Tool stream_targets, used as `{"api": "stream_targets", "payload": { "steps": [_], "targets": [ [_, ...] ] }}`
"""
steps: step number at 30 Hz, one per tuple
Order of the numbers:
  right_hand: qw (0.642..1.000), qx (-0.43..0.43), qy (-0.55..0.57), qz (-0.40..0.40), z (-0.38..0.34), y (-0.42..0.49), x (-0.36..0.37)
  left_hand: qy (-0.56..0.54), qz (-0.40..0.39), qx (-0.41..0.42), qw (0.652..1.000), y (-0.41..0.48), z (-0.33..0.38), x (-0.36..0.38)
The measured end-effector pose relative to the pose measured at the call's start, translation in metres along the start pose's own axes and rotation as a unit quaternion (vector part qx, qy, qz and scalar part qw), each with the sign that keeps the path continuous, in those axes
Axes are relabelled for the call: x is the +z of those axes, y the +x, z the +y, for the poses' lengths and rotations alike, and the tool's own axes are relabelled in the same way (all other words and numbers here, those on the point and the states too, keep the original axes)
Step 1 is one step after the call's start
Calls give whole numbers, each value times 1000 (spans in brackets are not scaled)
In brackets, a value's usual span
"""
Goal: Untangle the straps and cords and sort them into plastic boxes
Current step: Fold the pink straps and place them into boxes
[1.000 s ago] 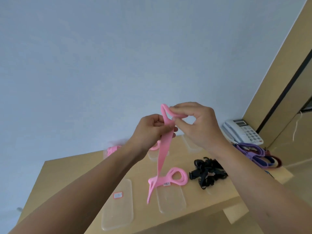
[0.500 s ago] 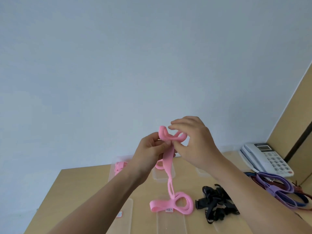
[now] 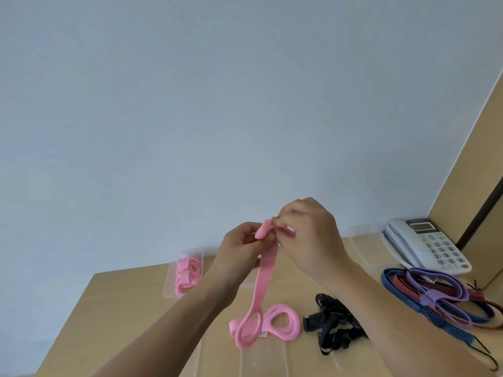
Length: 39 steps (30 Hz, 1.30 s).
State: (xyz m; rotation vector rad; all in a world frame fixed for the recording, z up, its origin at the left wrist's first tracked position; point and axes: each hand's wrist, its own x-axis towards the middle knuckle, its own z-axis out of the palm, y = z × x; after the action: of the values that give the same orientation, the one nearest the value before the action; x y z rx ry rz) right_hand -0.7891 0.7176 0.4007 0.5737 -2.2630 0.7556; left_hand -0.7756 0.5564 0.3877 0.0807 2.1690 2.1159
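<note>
A pink strap [image 3: 263, 278] hangs from both hands, raised above the wooden table [image 3: 114, 303]. My left hand [image 3: 239, 251] pinches its folded top end, and my right hand [image 3: 307, 235] pinches the same end from the right. The strap's lower part loops and rests on the table beside a coiled pink loop [image 3: 283, 326]. A clear plastic box [image 3: 170, 278] at the back left holds more pink straps [image 3: 187, 273]. A black strap bundle [image 3: 333, 326] lies to the right of the loops.
Tangled blue, purple and red elastic cords [image 3: 435, 297] lie at the right, with a white desk phone [image 3: 427, 246] behind them. Clear box lids [image 3: 262, 357] lie at the near edge. Another clear box [image 3: 362, 246] stands near the phone. A blue wall rises behind.
The view has tilted and shifted, so more of the table shows. Both hands have closed tighter on the strap's top end, folding it smaller; the lower strap now hangs straighter down to the table.
</note>
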Motion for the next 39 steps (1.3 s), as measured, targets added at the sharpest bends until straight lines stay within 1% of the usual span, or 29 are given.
{"api": "stream_targets", "payload": {
  "steps": [3, 5, 7, 10, 13, 16, 18, 21, 24, 26, 28, 30, 32, 34, 36, 39],
  "targets": [
    [1000, -23, -8, 9, 6, -12, 4, -24, -48, -7, 999, -2, -4, 3],
    [999, -36, -6, 4, 9, -16, 5, -47, -66, -13, 997, -5, -4, 3],
    [999, -45, 0, -17, 12, -19, 5, -63, -60, -19, 996, -6, -5, 0],
    [997, -47, 14, -65, 13, -25, 7, -74, -28, -22, 997, -6, -6, -4],
    [995, -26, 51, -78, 9, -29, 9, -61, -9, -16, 998, -6, -7, -6],
    [995, -4, 75, -73, 5, -30, 10, -68, -20, -28, 997, -10, -10, -7],
    [992, 3, 103, -79, 4, -27, 8, -50, -12, -31, 998, -11, -12, -9],
    [980, 40, 158, -113, 2, -23, 5, -17, 5, -27, 999, -14, -15, -10],
    [963, 106, 183, -166, 2, -20, 4, 10, -3, -25, 1000, -19, -16, -13],
    [957, 109, 166, -209, 0, -18, 4, 14, -9, -22, 1000, -20, -17, -16],
    [960, 92, 139, -224, -4, -17, 4, -9, -13, -28, 999, -20, -20, -17],
    [968, 86, 128, -199, -7, -19, 4, -68, -10, -42, 997, -21, -25, -16],
    [976, 81, 131, -152, -9, -22, 4, -135, -15, -63, 989, -23, -28, -16],
    [980, 90, 147, -99, -10, -23, 5, -173, -19, -84, 981, -26, -32, -15],
    [979, 113, 156, -73, -10, -25, 7, -193, -13, -102, 976, -28, -37, -13],
    [980, 124, 142, -55, -12, -31, 13, -195, 13, -129, 972, -28, -41, -8]
  ]
}}
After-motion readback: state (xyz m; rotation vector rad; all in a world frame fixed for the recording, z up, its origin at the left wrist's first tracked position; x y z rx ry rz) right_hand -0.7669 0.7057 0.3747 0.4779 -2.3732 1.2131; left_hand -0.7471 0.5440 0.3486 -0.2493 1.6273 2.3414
